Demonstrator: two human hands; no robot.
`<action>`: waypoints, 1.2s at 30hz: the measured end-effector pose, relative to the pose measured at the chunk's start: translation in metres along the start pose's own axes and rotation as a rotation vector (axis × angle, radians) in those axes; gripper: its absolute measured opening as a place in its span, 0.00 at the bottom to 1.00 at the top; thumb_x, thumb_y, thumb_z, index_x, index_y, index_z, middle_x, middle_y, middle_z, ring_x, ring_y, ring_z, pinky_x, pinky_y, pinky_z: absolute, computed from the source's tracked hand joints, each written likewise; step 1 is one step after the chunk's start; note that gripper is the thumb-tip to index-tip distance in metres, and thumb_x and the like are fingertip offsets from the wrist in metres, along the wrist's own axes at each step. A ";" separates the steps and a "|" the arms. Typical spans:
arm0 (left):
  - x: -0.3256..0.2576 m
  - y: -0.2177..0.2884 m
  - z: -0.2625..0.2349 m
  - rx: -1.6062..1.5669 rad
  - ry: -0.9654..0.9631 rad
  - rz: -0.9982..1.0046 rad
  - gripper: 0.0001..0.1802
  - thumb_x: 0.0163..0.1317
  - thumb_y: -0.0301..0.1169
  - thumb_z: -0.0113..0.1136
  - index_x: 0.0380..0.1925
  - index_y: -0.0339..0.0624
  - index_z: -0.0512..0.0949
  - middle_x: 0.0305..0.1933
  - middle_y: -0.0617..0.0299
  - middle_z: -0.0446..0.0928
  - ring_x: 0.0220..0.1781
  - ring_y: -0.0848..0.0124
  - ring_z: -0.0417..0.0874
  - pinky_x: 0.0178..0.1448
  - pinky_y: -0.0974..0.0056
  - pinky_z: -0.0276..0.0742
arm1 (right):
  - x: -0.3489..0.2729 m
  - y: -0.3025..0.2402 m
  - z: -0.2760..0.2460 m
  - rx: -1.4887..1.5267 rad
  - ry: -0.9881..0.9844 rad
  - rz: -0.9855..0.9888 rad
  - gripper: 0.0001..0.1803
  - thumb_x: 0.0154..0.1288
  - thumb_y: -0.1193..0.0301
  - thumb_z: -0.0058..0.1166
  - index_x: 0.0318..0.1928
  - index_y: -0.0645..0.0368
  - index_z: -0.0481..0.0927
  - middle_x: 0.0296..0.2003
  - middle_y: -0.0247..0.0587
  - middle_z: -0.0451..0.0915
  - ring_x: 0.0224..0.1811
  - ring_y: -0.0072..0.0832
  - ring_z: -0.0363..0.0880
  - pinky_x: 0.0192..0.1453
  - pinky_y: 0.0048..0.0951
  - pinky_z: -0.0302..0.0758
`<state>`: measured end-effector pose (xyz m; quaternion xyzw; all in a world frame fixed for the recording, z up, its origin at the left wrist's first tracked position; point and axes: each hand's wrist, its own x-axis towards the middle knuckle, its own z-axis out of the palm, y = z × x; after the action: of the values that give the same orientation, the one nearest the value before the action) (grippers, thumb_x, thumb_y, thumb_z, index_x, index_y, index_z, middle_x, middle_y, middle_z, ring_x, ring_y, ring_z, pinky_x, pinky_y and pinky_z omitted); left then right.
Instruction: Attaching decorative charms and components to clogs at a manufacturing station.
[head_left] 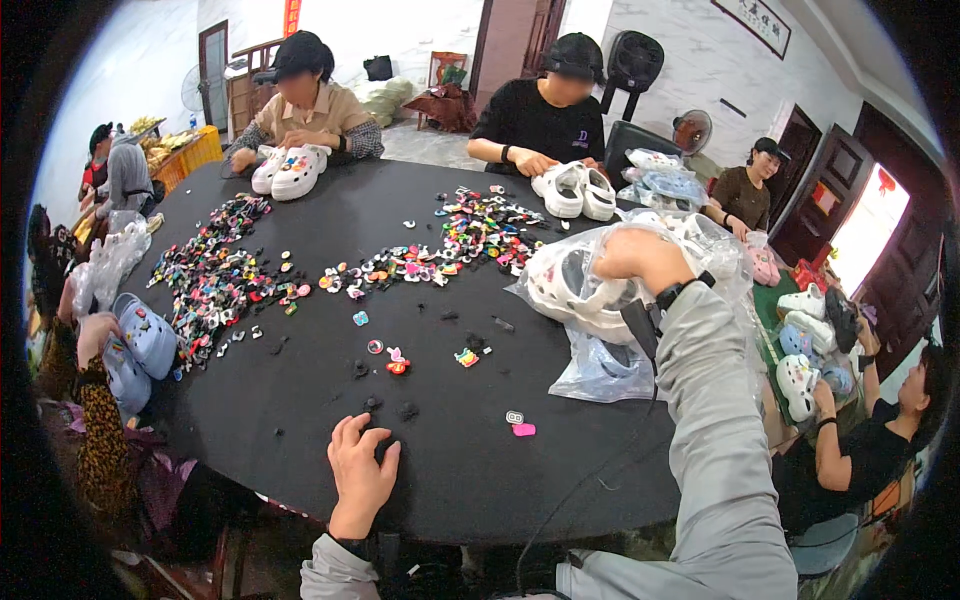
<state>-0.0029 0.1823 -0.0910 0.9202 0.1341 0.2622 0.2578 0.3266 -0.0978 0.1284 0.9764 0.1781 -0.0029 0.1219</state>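
My right hand reaches forward to a clear plastic bag of white clogs. Its fingers curl over the opening of a white clog; the fingertips are hidden. My left hand is above the near edge of the black table, fingers apart and slightly bent, holding nothing. Just beyond its fingertips lie small black pieces. Loose shoe charms lie between my hands: a pink one beside a white-and-black one, a yellow-and-red one and a red-and-pink one.
Heaps of colourful shoe charms spread across the black table. Two people opposite handle white clogs. Blue clogs are at the left edge, near another person's arm. A cable runs down from my right wrist. More clogs stand at right.
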 end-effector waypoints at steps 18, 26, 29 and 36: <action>0.001 -0.001 0.003 -0.074 0.061 0.011 0.11 0.51 0.31 0.69 0.35 0.44 0.82 0.54 0.54 0.77 0.63 0.48 0.70 0.62 0.48 0.66 | 0.005 0.034 0.002 -0.246 -0.070 0.044 0.19 0.52 0.62 0.56 0.41 0.61 0.86 0.46 0.54 0.83 0.50 0.47 0.81 0.53 0.41 0.77; -0.001 -0.008 0.006 -0.077 0.083 0.013 0.10 0.51 0.31 0.69 0.35 0.44 0.82 0.53 0.55 0.77 0.63 0.51 0.71 0.62 0.49 0.66 | -0.081 0.069 -0.009 -0.211 0.343 -0.147 0.15 0.59 0.65 0.50 0.38 0.62 0.84 0.42 0.56 0.82 0.48 0.51 0.79 0.53 0.45 0.75; 0.001 -0.002 0.002 -0.091 0.103 0.038 0.10 0.52 0.32 0.68 0.35 0.44 0.82 0.52 0.55 0.77 0.61 0.52 0.72 0.61 0.50 0.66 | -0.149 0.061 -0.028 -0.243 0.481 -0.159 0.14 0.58 0.65 0.52 0.39 0.61 0.80 0.43 0.58 0.79 0.49 0.57 0.74 0.54 0.51 0.72; -0.013 0.004 0.002 -0.845 0.038 -0.287 0.08 0.65 0.31 0.61 0.40 0.37 0.80 0.49 0.55 0.79 0.46 0.67 0.82 0.46 0.66 0.77 | -0.291 -0.006 -0.028 -0.243 0.734 -0.657 0.13 0.38 0.69 0.57 0.29 0.58 0.77 0.26 0.42 0.72 0.35 0.42 0.74 0.43 0.52 0.70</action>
<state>-0.0118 0.1730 -0.0954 0.7014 0.1462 0.2724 0.6422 0.0513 -0.1865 0.1688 0.7842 0.5061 0.3232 0.1564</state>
